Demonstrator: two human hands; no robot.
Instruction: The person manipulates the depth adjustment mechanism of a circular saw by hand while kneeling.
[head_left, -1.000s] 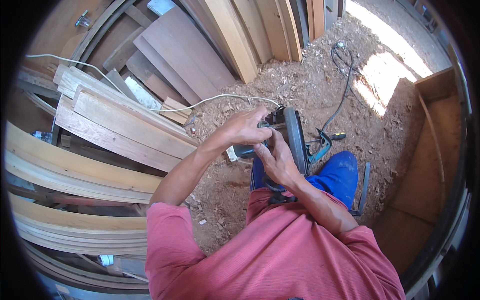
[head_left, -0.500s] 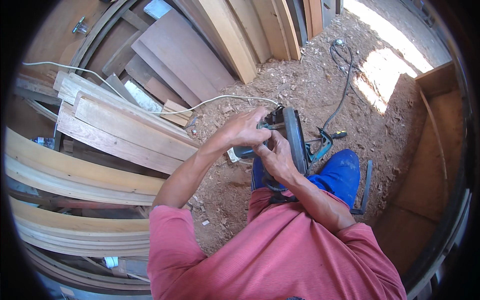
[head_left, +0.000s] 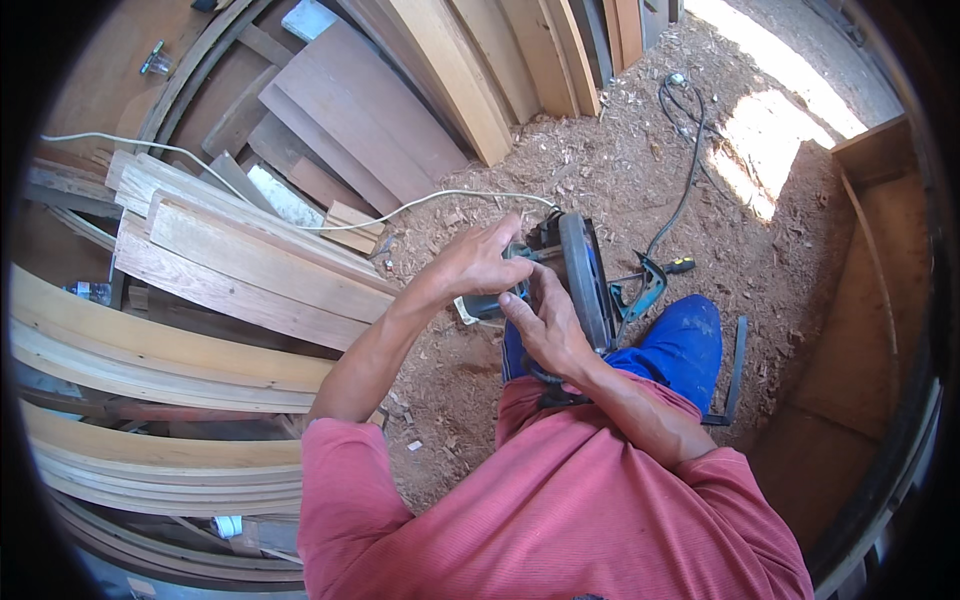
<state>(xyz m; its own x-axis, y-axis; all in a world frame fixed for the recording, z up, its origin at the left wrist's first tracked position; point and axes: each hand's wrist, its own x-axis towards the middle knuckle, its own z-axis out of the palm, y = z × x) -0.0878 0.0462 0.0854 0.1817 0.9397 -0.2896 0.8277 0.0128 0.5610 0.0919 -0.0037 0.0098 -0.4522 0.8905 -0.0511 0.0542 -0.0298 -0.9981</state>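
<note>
I've got left hand (head_left: 482,262) and right hand (head_left: 550,325) together at the power tool (head_left: 585,275) (clamped or not, I can't tell). Knees (head_left: 692,335) flank it, likely for steadiness.

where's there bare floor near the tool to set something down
Two shavings-strewn floor patches look free: between the dark cord and upper planks, and between that cord and the wooden box at right. It's crowded around the power tool: left hand and right hand there, teal piece and yellow-black handle close right.
</note>
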